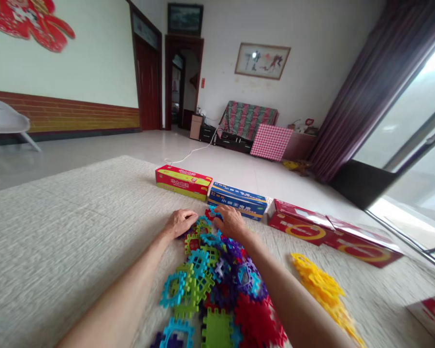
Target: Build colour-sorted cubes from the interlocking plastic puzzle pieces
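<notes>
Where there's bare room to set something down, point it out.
Widest: the pale surface left of the left forearm. Narrower: between the yellow pieces and the dark red boxes. Crowded: multicoloured pieces between the forearms, up to the left hand and right hand.

My single camera sits on my head, facing forward and angled down across a pale textured surface (94,232). It is nearest my forearms (119,290), which enter from the bottom edge; my left hand (181,223) and right hand (230,221) show just below the middle, and the far wall (311,38) stands well beyond, along the top
</notes>
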The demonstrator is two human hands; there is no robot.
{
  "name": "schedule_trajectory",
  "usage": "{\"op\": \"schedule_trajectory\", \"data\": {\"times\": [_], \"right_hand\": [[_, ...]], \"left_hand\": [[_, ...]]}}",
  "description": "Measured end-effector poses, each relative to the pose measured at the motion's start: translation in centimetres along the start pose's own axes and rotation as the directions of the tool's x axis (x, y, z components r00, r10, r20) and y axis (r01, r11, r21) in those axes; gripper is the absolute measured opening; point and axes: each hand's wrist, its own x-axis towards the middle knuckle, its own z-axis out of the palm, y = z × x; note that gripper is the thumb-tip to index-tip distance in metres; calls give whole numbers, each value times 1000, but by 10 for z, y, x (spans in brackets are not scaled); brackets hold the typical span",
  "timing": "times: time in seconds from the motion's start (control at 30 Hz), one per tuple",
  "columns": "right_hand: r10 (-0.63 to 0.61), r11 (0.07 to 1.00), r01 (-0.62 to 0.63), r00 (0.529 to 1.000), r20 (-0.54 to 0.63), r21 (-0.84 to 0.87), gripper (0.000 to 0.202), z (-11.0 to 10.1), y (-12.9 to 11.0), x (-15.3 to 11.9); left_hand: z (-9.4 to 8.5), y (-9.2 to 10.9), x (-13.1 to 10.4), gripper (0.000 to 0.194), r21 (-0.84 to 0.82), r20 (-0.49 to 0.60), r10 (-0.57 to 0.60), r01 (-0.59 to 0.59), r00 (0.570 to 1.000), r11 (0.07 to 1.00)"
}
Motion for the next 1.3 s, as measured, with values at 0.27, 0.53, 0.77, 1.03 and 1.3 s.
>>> {"op": "schedule_trajectory", "data": {"times": [0.27, 0.53, 0.77, 1.03, 1.3], "right_hand": [[-170, 982, 166, 985, 35, 84, 26, 15, 14, -6], [-286, 920, 261, 957, 44, 294, 30, -14, 8, -34], [-10, 962, 41, 993, -118, 269, 32, -7, 21, -20], [-79, 943, 44, 992, 94, 330, 32, -4, 16, -7], [295, 876, -175, 932, -210, 450, 39, -43, 35, -84]], "left_hand": [[2, 0, 0, 32, -41, -9, -40, 40, 999, 998], [2, -1, 0, 30, -55, -24, -46, 44, 999, 998], [3, -1, 1, 31, -38, -13, -73, 73, 997, 997], [4, -6, 1, 32, -86, -24, -32, 30, 999, 996], [3, -8, 0, 34, -172, -124, -87, 65, 988, 983]]}}
